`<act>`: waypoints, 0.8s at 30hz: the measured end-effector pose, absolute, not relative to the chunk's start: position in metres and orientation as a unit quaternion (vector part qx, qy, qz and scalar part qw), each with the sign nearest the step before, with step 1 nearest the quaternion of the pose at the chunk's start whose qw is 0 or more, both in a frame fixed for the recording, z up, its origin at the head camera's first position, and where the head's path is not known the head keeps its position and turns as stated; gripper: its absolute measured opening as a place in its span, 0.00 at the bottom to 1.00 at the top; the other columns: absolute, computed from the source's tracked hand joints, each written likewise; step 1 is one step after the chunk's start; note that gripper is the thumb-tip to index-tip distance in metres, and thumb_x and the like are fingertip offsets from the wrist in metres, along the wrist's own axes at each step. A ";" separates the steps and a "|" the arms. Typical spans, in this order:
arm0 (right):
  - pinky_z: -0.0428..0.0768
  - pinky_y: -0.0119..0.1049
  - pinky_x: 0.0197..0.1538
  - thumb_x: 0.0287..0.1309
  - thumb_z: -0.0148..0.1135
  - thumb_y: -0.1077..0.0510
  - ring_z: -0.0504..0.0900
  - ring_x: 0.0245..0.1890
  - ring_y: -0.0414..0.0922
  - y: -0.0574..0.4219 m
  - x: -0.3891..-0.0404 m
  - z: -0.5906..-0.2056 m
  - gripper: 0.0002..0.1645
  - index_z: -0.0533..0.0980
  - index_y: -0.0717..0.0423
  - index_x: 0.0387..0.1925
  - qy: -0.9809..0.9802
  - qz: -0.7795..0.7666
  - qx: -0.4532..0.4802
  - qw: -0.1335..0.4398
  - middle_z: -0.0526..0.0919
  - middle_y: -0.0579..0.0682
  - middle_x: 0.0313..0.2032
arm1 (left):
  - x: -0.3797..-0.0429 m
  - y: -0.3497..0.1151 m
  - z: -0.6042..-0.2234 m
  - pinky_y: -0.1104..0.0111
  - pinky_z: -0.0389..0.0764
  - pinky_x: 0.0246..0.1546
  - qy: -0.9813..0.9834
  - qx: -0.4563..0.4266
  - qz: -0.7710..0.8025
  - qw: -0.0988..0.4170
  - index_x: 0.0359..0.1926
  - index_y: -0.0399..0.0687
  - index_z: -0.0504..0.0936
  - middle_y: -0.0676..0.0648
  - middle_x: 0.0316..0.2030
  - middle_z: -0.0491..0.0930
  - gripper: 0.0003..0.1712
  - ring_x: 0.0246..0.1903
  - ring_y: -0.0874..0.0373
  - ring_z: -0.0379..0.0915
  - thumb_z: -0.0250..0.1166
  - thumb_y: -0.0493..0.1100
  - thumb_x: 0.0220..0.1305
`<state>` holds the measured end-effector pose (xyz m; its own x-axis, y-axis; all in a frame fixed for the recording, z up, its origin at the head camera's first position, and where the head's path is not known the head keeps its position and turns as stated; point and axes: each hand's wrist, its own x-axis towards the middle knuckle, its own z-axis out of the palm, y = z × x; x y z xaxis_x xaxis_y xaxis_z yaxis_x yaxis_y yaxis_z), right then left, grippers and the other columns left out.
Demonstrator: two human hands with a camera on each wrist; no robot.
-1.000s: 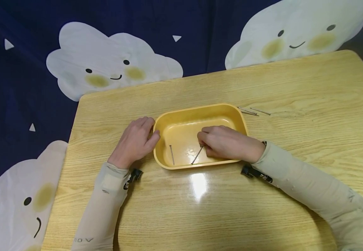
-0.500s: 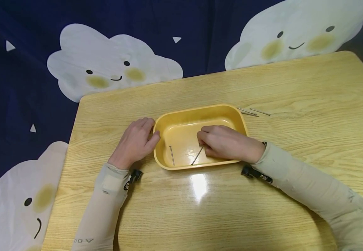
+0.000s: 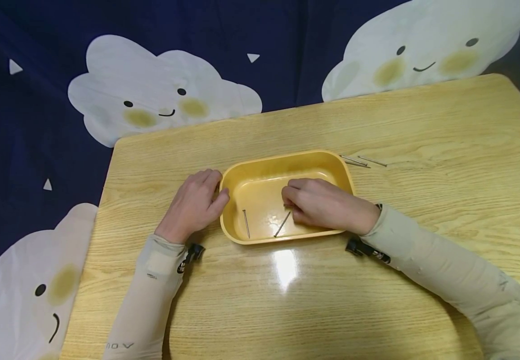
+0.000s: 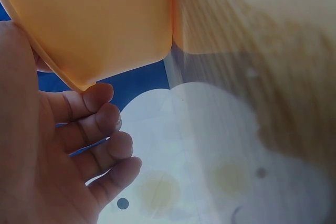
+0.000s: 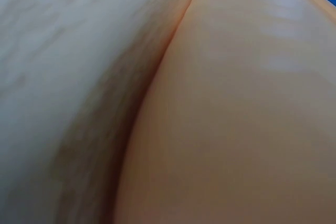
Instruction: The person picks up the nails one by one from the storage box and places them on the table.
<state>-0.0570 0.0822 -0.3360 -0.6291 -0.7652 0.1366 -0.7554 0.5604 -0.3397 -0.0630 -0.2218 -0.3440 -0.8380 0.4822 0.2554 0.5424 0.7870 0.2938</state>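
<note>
A yellow plastic tray (image 3: 260, 166) stands on the wooden table. My left hand (image 3: 194, 202) holds its left end, thumb over the rim and fingers outside; in the left wrist view the fingers (image 4: 94, 124) are bent beside the tray wall (image 4: 110, 19). Inside the tray, my right hand (image 3: 320, 202) has its fingers curled, and a small metal end of a nail (image 3: 288, 205) shows at the fingertips; the rest is hidden. One nail (image 3: 282, 224) lies just below these fingers, another nail (image 3: 246, 223) farther left. Only the tray's outer wall (image 5: 226, 103) fills the right wrist view.
Several loose nails (image 3: 354, 161) lie on the table (image 3: 444, 150) just beyond the tray's far right corner. A dark blue curtain with white clouds (image 3: 165, 90) hangs along the table's back and left edges.
At the right fingertips, the small metal end has shifted slightly up and away from the nail lying below. The left hand and the tray stay in place.
</note>
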 end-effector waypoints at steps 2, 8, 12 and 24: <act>0.77 0.34 0.33 0.52 0.62 0.66 0.74 0.27 0.39 0.082 -0.057 -0.336 0.05 0.76 0.54 0.30 0.883 -0.185 -0.432 0.005 0.77 0.46 0.28 | -0.063 -0.222 -0.344 0.62 0.66 0.30 -0.941 -0.273 -0.181 0.085 0.33 0.41 0.74 0.48 0.24 0.67 0.13 0.25 0.52 0.63 0.52 0.47 0.67; 0.79 0.36 0.34 0.53 0.62 0.66 0.76 0.27 0.41 0.082 -0.056 -0.337 0.04 0.78 0.56 0.32 0.879 -0.189 -0.438 -0.024 0.79 0.48 0.29 | -0.063 -0.222 -0.344 0.63 0.66 0.30 -0.940 -0.274 -0.182 0.086 0.33 0.41 0.74 0.48 0.24 0.67 0.13 0.25 0.52 0.63 0.52 0.47 0.67; 0.80 0.37 0.35 0.54 0.62 0.66 0.77 0.28 0.41 0.083 -0.056 -0.336 0.03 0.78 0.56 0.32 0.876 -0.190 -0.441 -0.039 0.79 0.48 0.30 | -0.063 -0.222 -0.344 0.63 0.66 0.30 -0.941 -0.273 -0.180 0.085 0.33 0.42 0.73 0.48 0.24 0.67 0.13 0.25 0.52 0.63 0.52 0.47 0.67; 0.81 0.37 0.35 0.54 0.62 0.66 0.77 0.29 0.43 0.083 -0.056 -0.332 0.04 0.78 0.57 0.33 0.873 -0.191 -0.445 -0.057 0.80 0.49 0.31 | -0.063 -0.222 -0.344 0.62 0.66 0.31 -0.942 -0.271 -0.178 0.083 0.33 0.42 0.74 0.48 0.24 0.67 0.13 0.25 0.51 0.63 0.53 0.47 0.67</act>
<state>-0.0563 0.0832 -0.3320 -0.5969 -0.7558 0.2692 -0.7991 0.5304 -0.2830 -0.0629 -0.2216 -0.3436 -0.8392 0.4818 0.2524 0.5407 0.7891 0.2916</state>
